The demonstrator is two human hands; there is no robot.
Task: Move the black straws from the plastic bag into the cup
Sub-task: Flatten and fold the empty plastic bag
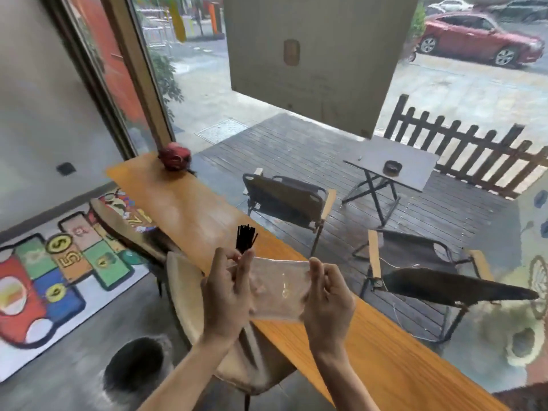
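A clear plastic bag is stretched flat between my two hands above the orange wooden counter. My left hand pinches its left edge, and my right hand pinches its right edge. The bag looks empty. Just beyond my left fingers a bunch of black straws stands upright. Whatever holds the straws is hidden behind my left hand and the bag, so I cannot see a cup.
A red cap lies at the counter's far end by the window. A cushioned chair stands under the counter to the left, and a dark round stool is on the floor. Folding chairs and a table stand outside behind the glass.
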